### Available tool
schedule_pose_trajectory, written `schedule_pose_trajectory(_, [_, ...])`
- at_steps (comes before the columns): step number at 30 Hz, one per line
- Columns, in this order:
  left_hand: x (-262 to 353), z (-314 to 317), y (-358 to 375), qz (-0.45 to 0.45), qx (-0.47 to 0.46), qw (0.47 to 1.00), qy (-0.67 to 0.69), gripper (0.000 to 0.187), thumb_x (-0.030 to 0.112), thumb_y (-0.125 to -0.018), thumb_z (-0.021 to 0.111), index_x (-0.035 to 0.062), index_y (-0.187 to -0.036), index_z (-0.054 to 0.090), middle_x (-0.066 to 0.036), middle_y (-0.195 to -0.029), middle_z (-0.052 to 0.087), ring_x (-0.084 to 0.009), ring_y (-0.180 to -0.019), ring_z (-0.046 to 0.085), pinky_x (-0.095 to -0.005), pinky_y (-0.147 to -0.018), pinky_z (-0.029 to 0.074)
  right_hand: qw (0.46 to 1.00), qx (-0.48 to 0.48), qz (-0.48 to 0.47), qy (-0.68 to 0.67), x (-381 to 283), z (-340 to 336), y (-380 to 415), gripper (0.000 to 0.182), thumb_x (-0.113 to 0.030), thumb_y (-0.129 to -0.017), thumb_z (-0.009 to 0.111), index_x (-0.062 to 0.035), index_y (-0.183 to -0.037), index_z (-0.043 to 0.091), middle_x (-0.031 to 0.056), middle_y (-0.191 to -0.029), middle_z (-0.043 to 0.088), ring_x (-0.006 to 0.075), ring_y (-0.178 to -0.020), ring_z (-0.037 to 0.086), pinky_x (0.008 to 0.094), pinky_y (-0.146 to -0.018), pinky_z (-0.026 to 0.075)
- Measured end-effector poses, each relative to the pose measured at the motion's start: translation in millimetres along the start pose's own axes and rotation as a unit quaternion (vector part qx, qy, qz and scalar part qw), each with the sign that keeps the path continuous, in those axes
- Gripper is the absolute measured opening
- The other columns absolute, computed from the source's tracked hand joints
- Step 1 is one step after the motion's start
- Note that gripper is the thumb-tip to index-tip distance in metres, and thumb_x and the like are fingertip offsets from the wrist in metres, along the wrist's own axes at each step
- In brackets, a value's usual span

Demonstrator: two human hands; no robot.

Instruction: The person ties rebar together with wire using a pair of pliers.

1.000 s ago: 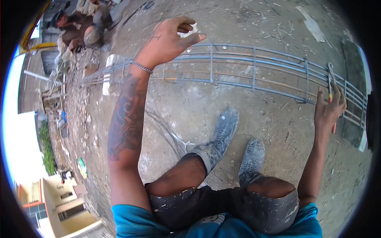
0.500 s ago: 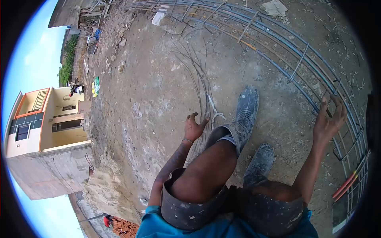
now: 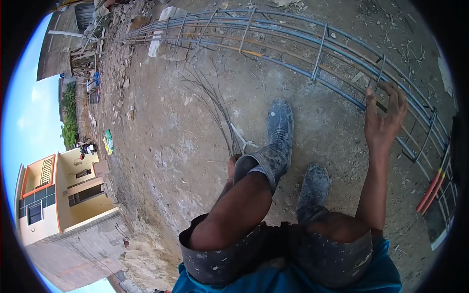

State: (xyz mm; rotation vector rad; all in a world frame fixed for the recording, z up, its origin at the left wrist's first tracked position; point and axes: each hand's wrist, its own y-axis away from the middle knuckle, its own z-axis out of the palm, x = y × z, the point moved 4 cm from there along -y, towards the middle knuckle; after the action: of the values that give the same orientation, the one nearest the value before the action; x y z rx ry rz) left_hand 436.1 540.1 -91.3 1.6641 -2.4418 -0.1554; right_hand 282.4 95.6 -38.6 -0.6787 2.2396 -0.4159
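A long rebar cage (image 3: 288, 43) of thin bars tied with square stirrups curves from the upper left to the right edge. My right hand (image 3: 383, 119) is at its near side, the fingers curled over the bars beside a stirrup (image 3: 381, 68) and the thumb raised against it. Low by my left boot (image 3: 279, 127), my left hand (image 3: 232, 165) is beside the lower end of a loose bundle of thin binding wire (image 3: 217, 105). My leg covers most of its fingers, so its grip does not show. A white strip (image 3: 242, 137) lies by the wires.
Red-handled pincers (image 3: 431, 193) rest at the cage's right end. A pale block (image 3: 168, 36) sits beneath its far part. My right boot (image 3: 313, 188) stands on the dusty ground. A house (image 3: 63, 185) and a person's arm (image 3: 103, 7) are farther off.
The view has shifted, moving the cage leftward and up in the frame. My left hand, earlier open with spread fingers, is now partly behind my leg by the wires. My right hand stays at the same stirrup.
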Motion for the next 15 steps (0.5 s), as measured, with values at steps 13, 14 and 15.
schedule_pose_trajectory(13, [-5,-33,-45,0.076,0.089,0.992,0.038,0.044,0.025,-0.082,0.064,-0.0029,-0.115,0.054,-0.024,-0.114,0.053,-0.0365,-0.111,0.050,-0.0434,-0.097,0.039,0.998,-0.018,0.004,-0.063,-8,-4,-1,0.030,-0.023,-0.079,0.073,-0.0086,-0.102,0.061,0.0111,-0.111,0.053,0.0329,-0.112,0.045,0.0470,-0.094,0.036])
schedule_pose_trajectory(14, [2,-27,-52,0.090,0.089,0.991,0.043,0.043,0.024,-0.082,0.064,-0.0028,-0.115,0.054,-0.024,-0.114,0.053,-0.0365,-0.110,0.050,-0.0434,-0.097,0.039,0.999,-0.007,0.008,-0.046,-3,-6,0,0.030,-0.023,-0.079,0.073,-0.0086,-0.102,0.061,0.0111,-0.111,0.053,0.0329,-0.112,0.045,0.0470,-0.094,0.036])
schedule_pose_trajectory(15, [7,-26,-65,0.104,0.088,0.990,0.046,0.043,0.023,-0.082,0.064,-0.0027,-0.115,0.054,-0.023,-0.114,0.053,-0.0365,-0.110,0.050,-0.0435,-0.097,0.039,0.999,-0.007,-0.008,-0.052,-6,-6,-2,0.031,-0.023,-0.079,0.073,-0.0083,-0.103,0.060,0.0113,-0.111,0.052,0.0335,-0.111,0.045,0.0475,-0.094,0.036])
